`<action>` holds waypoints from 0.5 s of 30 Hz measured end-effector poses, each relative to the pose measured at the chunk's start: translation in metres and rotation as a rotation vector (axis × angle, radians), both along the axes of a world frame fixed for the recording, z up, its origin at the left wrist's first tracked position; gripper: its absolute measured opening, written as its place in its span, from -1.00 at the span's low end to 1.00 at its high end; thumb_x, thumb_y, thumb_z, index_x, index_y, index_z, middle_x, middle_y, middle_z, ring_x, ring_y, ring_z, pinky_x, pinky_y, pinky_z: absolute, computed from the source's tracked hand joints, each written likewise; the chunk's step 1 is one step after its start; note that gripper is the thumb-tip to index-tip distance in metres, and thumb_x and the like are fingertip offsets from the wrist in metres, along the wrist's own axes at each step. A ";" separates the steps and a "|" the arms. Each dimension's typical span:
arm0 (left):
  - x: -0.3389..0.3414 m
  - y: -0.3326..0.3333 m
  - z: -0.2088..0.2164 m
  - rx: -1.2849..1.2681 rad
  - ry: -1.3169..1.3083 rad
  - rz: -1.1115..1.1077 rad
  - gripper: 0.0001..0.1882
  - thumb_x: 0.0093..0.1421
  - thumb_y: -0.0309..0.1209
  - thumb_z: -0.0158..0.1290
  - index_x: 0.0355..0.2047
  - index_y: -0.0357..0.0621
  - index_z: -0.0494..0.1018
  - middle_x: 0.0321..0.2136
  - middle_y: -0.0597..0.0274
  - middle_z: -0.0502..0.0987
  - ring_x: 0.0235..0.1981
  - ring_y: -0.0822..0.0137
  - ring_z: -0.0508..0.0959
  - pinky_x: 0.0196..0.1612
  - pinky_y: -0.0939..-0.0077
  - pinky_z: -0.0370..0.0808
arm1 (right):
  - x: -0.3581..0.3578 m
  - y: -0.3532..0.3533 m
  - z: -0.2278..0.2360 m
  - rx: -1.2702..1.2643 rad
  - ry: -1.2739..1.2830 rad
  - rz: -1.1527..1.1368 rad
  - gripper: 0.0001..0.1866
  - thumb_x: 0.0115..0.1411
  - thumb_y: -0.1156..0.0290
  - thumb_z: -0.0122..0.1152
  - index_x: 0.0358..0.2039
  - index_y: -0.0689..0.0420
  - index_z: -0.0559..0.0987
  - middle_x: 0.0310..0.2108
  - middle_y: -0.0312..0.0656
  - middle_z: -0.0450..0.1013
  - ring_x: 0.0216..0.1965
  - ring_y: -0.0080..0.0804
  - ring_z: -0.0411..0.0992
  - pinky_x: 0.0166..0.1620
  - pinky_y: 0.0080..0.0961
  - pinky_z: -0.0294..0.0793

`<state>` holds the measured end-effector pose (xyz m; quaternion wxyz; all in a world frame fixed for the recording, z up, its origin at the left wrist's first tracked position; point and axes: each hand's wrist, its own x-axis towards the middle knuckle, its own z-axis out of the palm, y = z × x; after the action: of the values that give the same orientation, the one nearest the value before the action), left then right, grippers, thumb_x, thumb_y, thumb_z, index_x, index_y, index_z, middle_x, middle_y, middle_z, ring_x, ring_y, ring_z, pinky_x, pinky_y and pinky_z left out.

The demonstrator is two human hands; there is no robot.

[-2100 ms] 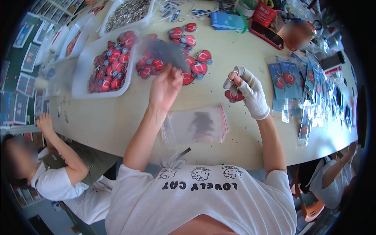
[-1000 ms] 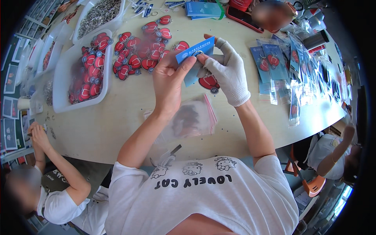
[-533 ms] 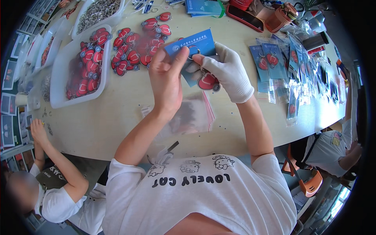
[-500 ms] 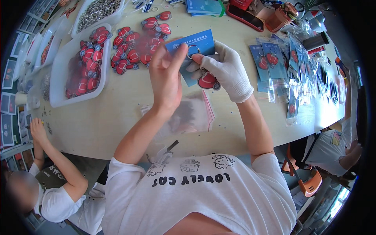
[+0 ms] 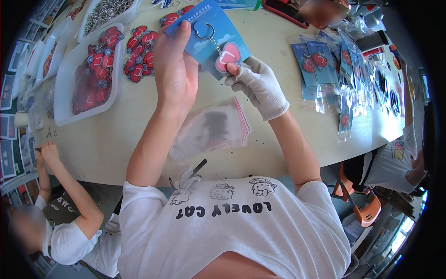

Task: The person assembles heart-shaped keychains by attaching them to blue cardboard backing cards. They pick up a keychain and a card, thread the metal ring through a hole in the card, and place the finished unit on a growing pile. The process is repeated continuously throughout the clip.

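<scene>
My bare left hand (image 5: pixel 176 72) pinches the left edge of a blue card (image 5: pixel 226 29), its thumb on the front. Against the card lies a keychain with a pink-red heart pendant (image 5: pixel 228 55), a short chain and a metal split ring (image 5: pixel 204 30). My right hand (image 5: pixel 262 88) wears a white glove with the thumb tip bare. That thumb presses the heart's lower edge at the card's lower right corner; the fingers behind are partly hidden. Below both hands, a stack of clear zip bags (image 5: pixel 209 128) with red edges lies on the table.
Left stand a white bin of red keychains (image 5: pixel 95 76) and a bin of metal rings (image 5: pixel 109 14). A loose keychain pile (image 5: pixel 139 56) lies beside them. Bagged cards with keychains (image 5: pixel 320 63) cover the right side, a red-cased phone (image 5: pixel 284 13) behind. Another person (image 5: pixel 69 232) sits left, one right.
The card has tilted, moved up and left, and shows more of its front. The heart, which hung below my right hand, now rests face-up against the card under my right thumb.
</scene>
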<state>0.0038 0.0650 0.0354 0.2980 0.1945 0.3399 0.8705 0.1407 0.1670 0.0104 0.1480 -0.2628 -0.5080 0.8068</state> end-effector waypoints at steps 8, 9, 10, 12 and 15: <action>0.017 -0.016 0.002 -0.147 0.049 0.063 -0.77 0.27 -0.36 0.02 -0.14 -0.23 0.37 -0.13 0.19 0.47 -0.03 0.37 0.43 0.06 0.38 0.38 | 0.023 -0.004 -0.020 0.045 -0.072 -0.083 -0.83 0.06 0.32 0.36 -0.48 0.14 0.61 -0.59 -0.41 0.42 -0.56 -0.73 0.26 -0.49 -0.73 0.18; 0.022 -0.021 -0.006 -0.252 0.204 0.073 -0.74 0.24 -0.33 0.06 -0.13 -0.20 0.36 -0.16 0.23 0.47 -0.09 0.37 0.45 0.00 0.37 0.38 | 0.029 -0.004 -0.020 0.139 -0.130 -0.105 -0.84 0.07 0.32 0.35 -0.49 0.13 0.61 -0.60 -0.44 0.40 -0.56 -0.75 0.22 -0.49 -0.73 0.15; 0.026 -0.029 -0.022 -0.350 0.363 0.090 -0.70 0.21 -0.30 0.10 -0.12 -0.17 0.36 -0.20 0.26 0.47 -0.14 0.37 0.46 -0.06 0.36 0.38 | 0.036 -0.003 -0.017 0.202 -0.141 -0.155 -0.85 0.07 0.32 0.34 -0.48 0.13 0.62 -0.59 -0.46 0.39 -0.55 -0.76 0.21 -0.48 -0.74 0.15; 0.030 -0.047 -0.049 -0.668 0.965 0.090 -0.62 0.13 -0.27 0.18 -0.12 -0.15 0.35 -0.27 0.27 0.45 -0.22 0.32 0.45 -0.13 0.33 0.34 | 0.049 0.003 -0.012 0.330 -0.161 -0.262 -0.85 0.08 0.33 0.34 -0.46 0.14 0.64 -0.58 -0.49 0.39 -0.53 -0.79 0.18 -0.45 -0.75 0.13; 0.052 -0.062 -0.067 -0.995 1.480 0.028 -0.57 -0.04 -0.33 0.28 -0.20 -0.16 0.36 -0.32 0.22 0.43 -0.26 0.20 0.42 -0.13 0.30 0.32 | 0.063 0.018 -0.030 0.253 -0.084 -0.337 -0.83 0.07 0.34 0.33 -0.39 0.17 0.65 -0.54 -0.50 0.42 -0.52 -0.81 0.20 -0.44 -0.77 0.15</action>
<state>0.0558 0.0027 -0.0318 0.0414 0.5507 0.7863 0.2770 0.2035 0.1852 -0.0199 0.2911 -0.3569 -0.5599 0.6888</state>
